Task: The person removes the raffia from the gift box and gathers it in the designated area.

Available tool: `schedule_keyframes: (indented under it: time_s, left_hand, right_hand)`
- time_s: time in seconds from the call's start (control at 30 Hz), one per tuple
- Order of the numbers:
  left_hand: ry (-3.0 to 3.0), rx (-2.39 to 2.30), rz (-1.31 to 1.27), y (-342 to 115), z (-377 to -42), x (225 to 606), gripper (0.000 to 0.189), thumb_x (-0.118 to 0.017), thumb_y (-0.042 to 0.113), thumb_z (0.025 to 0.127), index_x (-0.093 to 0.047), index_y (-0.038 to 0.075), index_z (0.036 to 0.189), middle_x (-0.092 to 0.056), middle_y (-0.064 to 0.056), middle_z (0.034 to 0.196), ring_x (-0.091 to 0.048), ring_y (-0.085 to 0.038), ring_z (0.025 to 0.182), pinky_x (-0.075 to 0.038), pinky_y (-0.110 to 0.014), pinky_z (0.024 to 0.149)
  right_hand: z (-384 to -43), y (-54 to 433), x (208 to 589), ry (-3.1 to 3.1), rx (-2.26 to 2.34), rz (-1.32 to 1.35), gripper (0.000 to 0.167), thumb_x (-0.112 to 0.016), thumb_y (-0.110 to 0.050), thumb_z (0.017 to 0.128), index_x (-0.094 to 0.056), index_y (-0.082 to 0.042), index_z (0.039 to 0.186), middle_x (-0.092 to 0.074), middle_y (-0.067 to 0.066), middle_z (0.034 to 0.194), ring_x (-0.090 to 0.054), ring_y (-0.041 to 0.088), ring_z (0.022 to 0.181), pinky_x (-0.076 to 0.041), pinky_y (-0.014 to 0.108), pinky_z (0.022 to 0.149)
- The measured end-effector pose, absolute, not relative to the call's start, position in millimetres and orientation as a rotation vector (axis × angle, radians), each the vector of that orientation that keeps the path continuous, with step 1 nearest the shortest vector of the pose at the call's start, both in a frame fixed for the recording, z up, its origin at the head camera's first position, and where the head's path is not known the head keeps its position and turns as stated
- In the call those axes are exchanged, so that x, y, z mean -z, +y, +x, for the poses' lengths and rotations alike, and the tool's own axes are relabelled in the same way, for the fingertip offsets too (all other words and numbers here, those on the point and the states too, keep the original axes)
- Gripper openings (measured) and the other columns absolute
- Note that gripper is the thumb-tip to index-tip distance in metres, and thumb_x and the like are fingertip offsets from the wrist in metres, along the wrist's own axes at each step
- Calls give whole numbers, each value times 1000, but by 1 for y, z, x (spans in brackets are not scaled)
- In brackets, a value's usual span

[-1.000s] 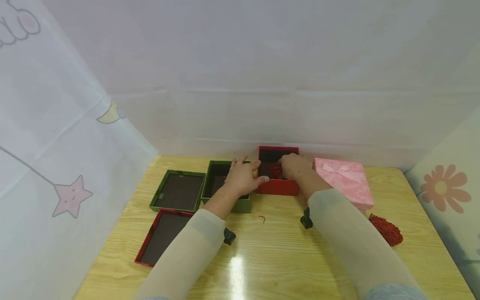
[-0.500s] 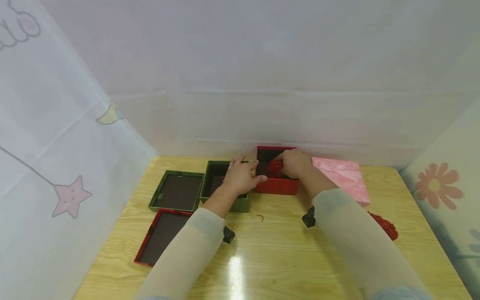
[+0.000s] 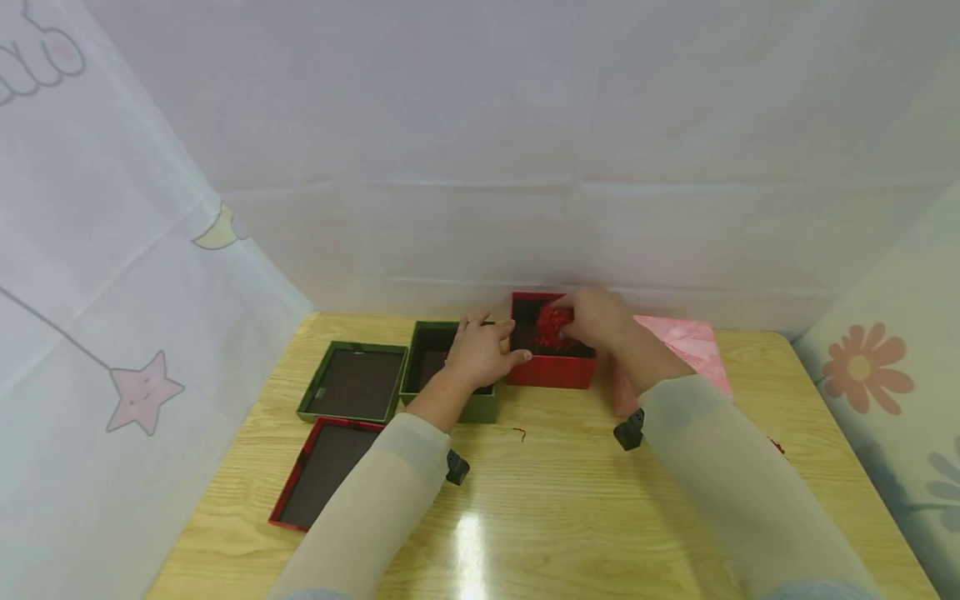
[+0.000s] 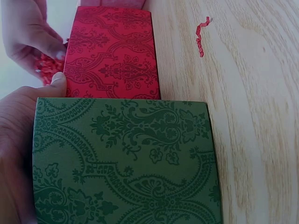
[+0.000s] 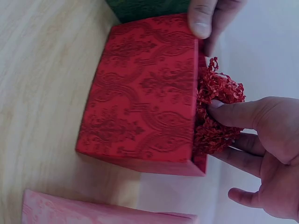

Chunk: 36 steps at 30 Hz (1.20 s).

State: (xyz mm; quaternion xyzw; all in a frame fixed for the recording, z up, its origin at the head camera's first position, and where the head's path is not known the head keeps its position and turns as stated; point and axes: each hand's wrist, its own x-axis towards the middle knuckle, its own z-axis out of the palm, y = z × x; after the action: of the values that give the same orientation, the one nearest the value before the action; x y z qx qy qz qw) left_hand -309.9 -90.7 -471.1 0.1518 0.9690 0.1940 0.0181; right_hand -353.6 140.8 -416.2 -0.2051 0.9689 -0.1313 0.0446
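Note:
My right hand (image 3: 600, 321) pinches a clump of red crinkled paper shreds (image 5: 219, 93) between thumb and fingers, right at the opening of a red patterned box (image 5: 140, 93). Part of the clump sits inside the rim. My left hand (image 3: 480, 354) lies with its fingers spread across the adjoining edge of a green patterned box (image 4: 126, 158). Its thumb touches the near left corner of the red box's rim. The two boxes stand side by side against the back sheet, with the green one's dark inside partly hidden under the left hand.
A green lid (image 3: 356, 382) and a red lid (image 3: 322, 479) lie inside up at the left. Right of the red box stands a pink box (image 3: 690, 346), partly behind the right arm. A stray red paper strand (image 3: 521, 433) lies in front. More shreds (image 3: 778, 447) peek past the right sleeve.
My right hand has risen and tilted out of the red box, with the paper clump in its fingers coming up. The pink box and right-hand shreds are more covered by the arm. My left hand stays put.

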Motion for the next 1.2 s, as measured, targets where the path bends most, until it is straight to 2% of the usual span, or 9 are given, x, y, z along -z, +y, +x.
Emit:
schedule_keyframes:
  time_s: [0.2,0.43,0.67,0.93,1.13,1.2]
  left_hand:
    - [3014,-577,469,-90,-311,472,74,-64,62,97,-50,20,156,-56,-1,152,-22,-31,157,-8,-58,127]
    - [3023,-589,464,-89,-316,473,74,-64,62,97,-51,20,156,-53,-1,155,-23,-31,156,-6,-57,127]
    - [3025,-582,463,-88,-320,475,74,-64,62,97,-51,20,156,-51,-1,157,-23,-31,156,-5,-57,127]
    - [3021,-565,467,-87,-324,477,74,-63,62,97,-50,21,157,-50,-1,158,-22,-30,157,-2,-55,127]
    - [3020,-581,468,-88,-326,478,74,-63,63,97,-50,21,157,-51,-2,157,-22,-31,157,-3,-56,127]
    - [3023,-574,469,-88,-327,478,75,-63,63,97,-50,21,157,-51,-1,156,-22,-31,157,-5,-56,127]
  right_hand:
    - [-350,147,404,2974,402,-659,50,-83,-24,87,-72,-20,136,-74,10,115,-66,30,101,-55,51,91]
    - [-342,153,388,2963,451,-643,54,-82,-25,88,-68,-18,140,-70,14,130,-65,35,113,-53,52,95]
    - [-335,160,380,2981,475,-694,55,-83,-22,86,-69,-15,139,-69,17,131,-64,39,118,-52,54,98]
    - [-325,169,377,3003,521,-740,52,-84,-19,85,-72,-14,135,-73,16,123,-67,35,108,-53,51,93]
    - [-316,175,374,3005,543,-737,49,-83,-18,86,-73,-13,133,-77,11,110,-63,25,86,-51,41,76]
    - [-313,177,374,3009,553,-739,49,-83,-18,86,-73,-13,133,-77,10,111,-62,24,85,-51,40,74]
